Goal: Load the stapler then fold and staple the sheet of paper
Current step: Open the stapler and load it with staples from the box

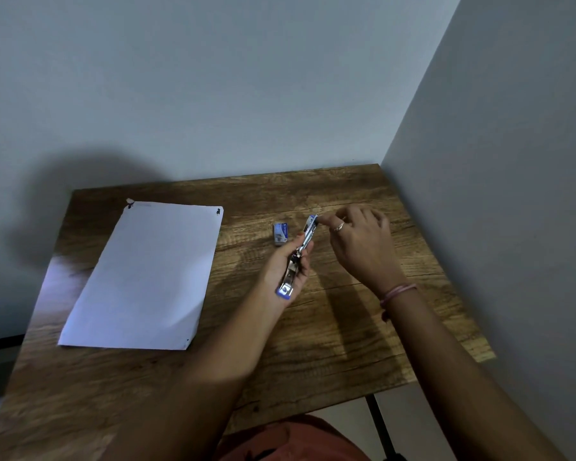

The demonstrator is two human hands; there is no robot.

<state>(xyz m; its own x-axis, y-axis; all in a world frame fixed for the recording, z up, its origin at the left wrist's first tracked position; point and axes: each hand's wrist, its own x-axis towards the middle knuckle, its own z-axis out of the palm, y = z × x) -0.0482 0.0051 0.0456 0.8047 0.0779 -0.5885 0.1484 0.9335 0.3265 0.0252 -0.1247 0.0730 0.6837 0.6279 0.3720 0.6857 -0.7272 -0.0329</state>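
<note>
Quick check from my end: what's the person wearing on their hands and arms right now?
Both forearms are bare, no sleeves in view. The right hand has a thin ring on one finger, and a pink cord bracelet circles the right wrist. The left hand shows no ring or band from here.

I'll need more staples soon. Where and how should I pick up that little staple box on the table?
Judging by its pose, pinch the staple box across its two long sides, coming down from above. It lies flat on the table, just left of the stapler in the left hand, with bare wood either side for fingertips.
</note>
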